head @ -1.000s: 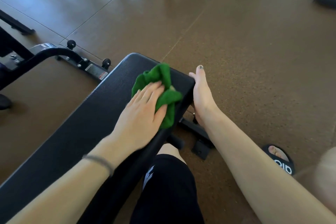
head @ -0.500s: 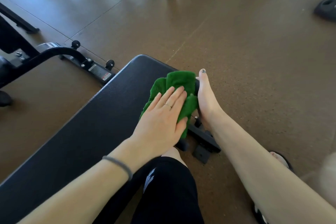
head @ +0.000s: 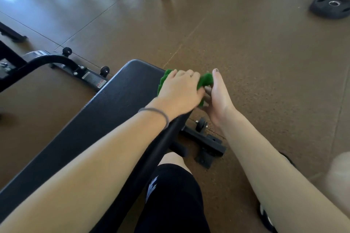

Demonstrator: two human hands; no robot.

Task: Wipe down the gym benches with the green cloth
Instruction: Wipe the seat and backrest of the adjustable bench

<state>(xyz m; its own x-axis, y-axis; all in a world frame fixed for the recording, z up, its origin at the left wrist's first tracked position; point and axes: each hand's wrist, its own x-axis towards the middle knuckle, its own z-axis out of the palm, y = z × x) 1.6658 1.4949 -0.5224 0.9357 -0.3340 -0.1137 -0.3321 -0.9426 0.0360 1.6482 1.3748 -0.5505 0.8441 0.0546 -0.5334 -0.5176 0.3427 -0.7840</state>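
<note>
Brown gym floor behind: left hand (head: pixel 180 91) clutches cloth (head: pixel 205 81) at bench (head: pixel 113 108) corner, right hand (head: pixel 217 98) cupped open beside; wipe should overlap edge.

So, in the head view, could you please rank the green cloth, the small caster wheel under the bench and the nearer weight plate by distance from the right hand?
From the right hand:
1. Green cloth, touching it at the bench's end, under the left hand.
2. Caster wheel, just below the wrist on the bench's foot.
3. Nearer weight plate, far off on the floor, upper right.
</note>
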